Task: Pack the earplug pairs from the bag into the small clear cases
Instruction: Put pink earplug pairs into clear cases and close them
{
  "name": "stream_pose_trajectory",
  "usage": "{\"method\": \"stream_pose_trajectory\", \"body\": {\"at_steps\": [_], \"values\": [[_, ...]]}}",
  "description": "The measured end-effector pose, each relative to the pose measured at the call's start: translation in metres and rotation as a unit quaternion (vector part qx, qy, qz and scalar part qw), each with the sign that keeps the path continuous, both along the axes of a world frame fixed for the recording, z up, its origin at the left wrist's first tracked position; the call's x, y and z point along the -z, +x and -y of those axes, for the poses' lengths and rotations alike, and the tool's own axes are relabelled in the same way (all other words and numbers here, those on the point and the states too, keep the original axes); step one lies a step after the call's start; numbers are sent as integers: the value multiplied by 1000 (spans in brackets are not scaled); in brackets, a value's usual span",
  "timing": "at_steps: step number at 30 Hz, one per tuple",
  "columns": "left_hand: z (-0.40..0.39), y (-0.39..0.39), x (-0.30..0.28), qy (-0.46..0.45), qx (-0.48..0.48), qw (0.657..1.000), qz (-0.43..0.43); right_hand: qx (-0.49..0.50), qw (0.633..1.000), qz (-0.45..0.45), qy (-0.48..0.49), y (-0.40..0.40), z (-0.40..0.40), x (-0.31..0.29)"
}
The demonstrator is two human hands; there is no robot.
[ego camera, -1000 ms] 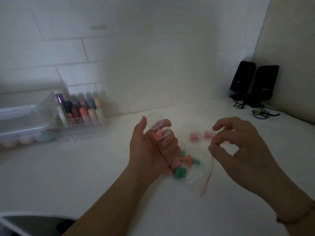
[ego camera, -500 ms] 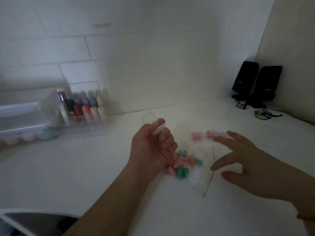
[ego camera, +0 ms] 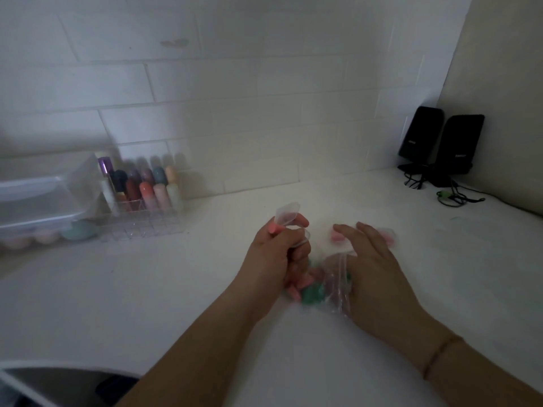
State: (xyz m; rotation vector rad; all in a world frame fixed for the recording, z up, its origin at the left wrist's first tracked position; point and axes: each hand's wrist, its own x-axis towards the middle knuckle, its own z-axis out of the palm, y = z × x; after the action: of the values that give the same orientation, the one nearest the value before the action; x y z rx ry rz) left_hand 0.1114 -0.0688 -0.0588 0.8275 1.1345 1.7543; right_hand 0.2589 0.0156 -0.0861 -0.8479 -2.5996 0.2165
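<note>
One clear case (ego camera: 286, 215), light, slippery, gripped in my left hand (ego camera: 274, 254); right hand (ego camera: 368, 265) flat on the soft bag (ego camera: 335, 286), fingers straight.

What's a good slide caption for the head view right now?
Left hand grips an open clear case while the right hand reaches onto the earplug bag.

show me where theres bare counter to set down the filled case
Bare counter lies left of the left hand, before the clear organizer. More lies between the right hand and the speakers. Between the hands, the bag of earplugs crowds it.
</note>
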Motion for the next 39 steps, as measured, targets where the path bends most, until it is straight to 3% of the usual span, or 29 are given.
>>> {"method": "stream_pose_trajectory", "body": {"at_steps": [3,8,16,19,21,24,27,29,39], "values": [[1,1,0,-6,11,1000,-16,16,1000,5,0,-3,1,2],[0,-2,-1,-14,47,999,8,-11,998,-64,4,0,-1,-10],[-4,-7,-7,-33,76,989,121,-31,991,33,-128,63,-20,-60],[-1,-8,-6,-12,138,982,127,-8,981,-85,-177,69,-20,-77],[2,-6,-6,-2,195,969,149,-39,937,-215,-273,63,-16,-77],[3,-1,-5,0,232,959,161,-85,818,-365,-436,46,-10,-66],[3,2,-5,-14,227,959,169,-127,696,-412,-575,35,-5,-59],[3,4,-5,-24,221,960,170,-158,657,-417,-607,34,-2,-58],[5,7,-4,-26,254,954,160,-201,718,-422,-516,34,10,-61]]}}
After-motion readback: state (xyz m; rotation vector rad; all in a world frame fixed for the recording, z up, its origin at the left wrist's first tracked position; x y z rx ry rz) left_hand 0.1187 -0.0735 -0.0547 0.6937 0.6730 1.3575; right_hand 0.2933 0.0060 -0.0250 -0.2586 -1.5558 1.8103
